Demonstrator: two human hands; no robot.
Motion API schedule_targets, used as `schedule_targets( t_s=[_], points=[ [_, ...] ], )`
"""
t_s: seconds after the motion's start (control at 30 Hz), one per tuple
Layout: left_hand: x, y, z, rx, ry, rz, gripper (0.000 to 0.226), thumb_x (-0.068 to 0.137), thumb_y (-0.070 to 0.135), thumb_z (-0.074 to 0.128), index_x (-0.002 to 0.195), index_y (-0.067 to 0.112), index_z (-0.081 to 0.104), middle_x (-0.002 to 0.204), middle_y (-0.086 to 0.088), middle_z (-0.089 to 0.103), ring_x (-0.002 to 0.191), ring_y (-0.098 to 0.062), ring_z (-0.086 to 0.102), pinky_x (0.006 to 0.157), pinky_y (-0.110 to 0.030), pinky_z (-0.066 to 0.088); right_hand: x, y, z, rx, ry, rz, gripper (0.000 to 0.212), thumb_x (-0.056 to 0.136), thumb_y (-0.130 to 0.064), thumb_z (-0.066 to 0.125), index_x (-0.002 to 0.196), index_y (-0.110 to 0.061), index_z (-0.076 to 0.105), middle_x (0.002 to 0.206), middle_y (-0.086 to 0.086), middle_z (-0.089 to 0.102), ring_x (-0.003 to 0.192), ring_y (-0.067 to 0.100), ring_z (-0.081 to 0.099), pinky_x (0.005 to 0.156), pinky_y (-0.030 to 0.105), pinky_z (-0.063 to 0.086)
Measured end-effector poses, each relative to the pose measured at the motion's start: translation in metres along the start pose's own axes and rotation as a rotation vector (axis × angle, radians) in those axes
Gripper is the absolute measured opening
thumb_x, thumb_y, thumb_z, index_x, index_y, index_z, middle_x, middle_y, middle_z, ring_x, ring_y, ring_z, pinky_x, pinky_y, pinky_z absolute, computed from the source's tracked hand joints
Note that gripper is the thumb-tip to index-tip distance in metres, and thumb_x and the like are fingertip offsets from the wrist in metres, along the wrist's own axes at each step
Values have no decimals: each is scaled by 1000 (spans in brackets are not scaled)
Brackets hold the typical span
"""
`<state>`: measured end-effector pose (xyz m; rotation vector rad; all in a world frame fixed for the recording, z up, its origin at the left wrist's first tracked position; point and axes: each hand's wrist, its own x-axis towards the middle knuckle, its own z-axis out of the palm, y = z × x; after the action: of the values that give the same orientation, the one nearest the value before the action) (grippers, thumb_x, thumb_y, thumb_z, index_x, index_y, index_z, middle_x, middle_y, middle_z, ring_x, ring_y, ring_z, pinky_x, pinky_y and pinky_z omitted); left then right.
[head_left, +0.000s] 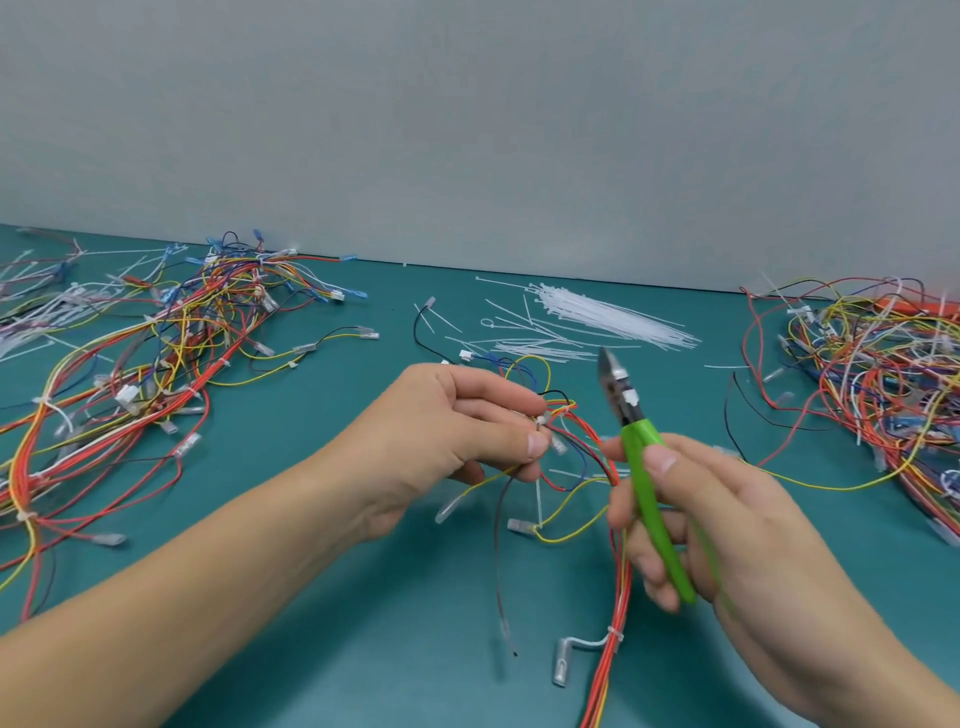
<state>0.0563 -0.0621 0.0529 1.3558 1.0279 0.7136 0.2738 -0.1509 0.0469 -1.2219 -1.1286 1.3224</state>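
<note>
Now, left hand (452, 431): fingers curled, wire bundle (621, 587) is pinched at its white cable tie (544, 419), near centre.
Right hand (727, 525): green cutters (649, 493) are gripped, tips pointed far, just right of the tie.
Wire bundle: held above the teal table (395, 649), trailing near.
Surroundings: harness heaps (171, 332) left and right; loose ties (608, 314) far centre.

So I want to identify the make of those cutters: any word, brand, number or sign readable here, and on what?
No readable text anywhere.
Cutters gripped by the right hand: a white patch near the joint, too blurred to read.
Wire bundle pinched by the left hand, cable ties, wall: no print visible.
</note>
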Motion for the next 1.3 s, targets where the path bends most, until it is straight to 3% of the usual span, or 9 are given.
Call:
schedule_targets(
  t_s=[0.2, 0.37, 0.5, 0.57, 0.77, 0.9, 1.0, 1.1, 1.3],
  points=[
    [3, 15, -35, 261, -209, -109, 15, 90, 31, 78, 86, 17, 73, 86, -12, 77, 70, -22, 72, 53, -22, 50, 4, 3, -11, -18, 179, 28, 49, 67, -50, 76, 107, -21, 75, 100, 14, 76, 71, 22, 63, 54, 32, 50],
    [8, 10, -43, 461, -160, -194, 14, 102, 30, 62, 96, 18, 64, 83, -9, 79, 71, -21, 76, 53, -20, 49, 2, 10, -5, -220, 112, 15, 53, 59, -36, 93, 108, -29, 73, 95, -1, 78, 71, 11, 67, 57, 22, 51],
    [18, -7, -30, 538, 208, 63, 14, 97, 32, 68, 88, 21, 70, 66, 9, 73, 56, -10, 66, 54, -20, 46, 1, 16, 3, -263, 44, -8, 37, 72, -26, 69, 104, -43, 71, 101, -7, 76, 86, 6, 70, 76, 24, 52],
    [21, -14, -22, 605, 318, 238, 15, 92, 40, 72, 82, 29, 74, 58, 16, 63, 50, -2, 52, 53, -17, 41, 1, 16, 4, -290, 36, -15, 40, 73, -22, 65, 105, -46, 70, 103, -8, 75, 90, 7, 70, 85, 38, 54],
    [23, -29, -1, 734, 179, 272, 13, 92, 44, 73, 82, 35, 76, 75, 26, 69, 57, 10, 56, 55, -8, 36, -1, 14, 4, -281, -9, -28, 39, 84, -10, 71, 108, -42, 71, 106, -5, 75, 93, 11, 69, 90, 47, 53],
    [22, -27, -8, 478, 179, 186, 14, 93, 39, 74, 82, 31, 79, 65, 4, 70, 48, -9, 58, 52, -22, 50, -4, 9, 5, -229, 66, -158, 34, 90, -5, 75, 112, -30, 71, 104, -2, 76, 89, 13, 69, 81, 23, 53],
    [21, -22, -10, 258, 145, 131, 14, 92, 30, 77, 83, 20, 80, 65, -9, 69, 53, -22, 60, 52, -33, 53, -9, -3, 5, -23, -54, -240, 35, 81, -18, 72, 115, -27, 73, 110, 14, 74, 82, 27, 69, 69, 34, 56],
    [22, -21, -7, 226, 154, 135, 15, 90, 24, 80, 79, 14, 80, 67, -14, 69, 56, -21, 58, 49, -28, 50, -12, -4, 10, 201, -283, -34, 49, 78, -34, 79, 122, -15, 71, 124, 21, 70, 84, 39, 70, 62, 45, 56],
    [23, -20, -7, 3, 130, 26, 15, 92, 20, 76, 81, 10, 79, 68, -7, 59, 56, -11, 52, 46, -22, 48, -4, 5, 8, 119, -154, 330, 59, 83, -48, 63, 123, -5, 67, 117, 18, 74, 81, 41, 70, 66, 50, 57]
  ],
)
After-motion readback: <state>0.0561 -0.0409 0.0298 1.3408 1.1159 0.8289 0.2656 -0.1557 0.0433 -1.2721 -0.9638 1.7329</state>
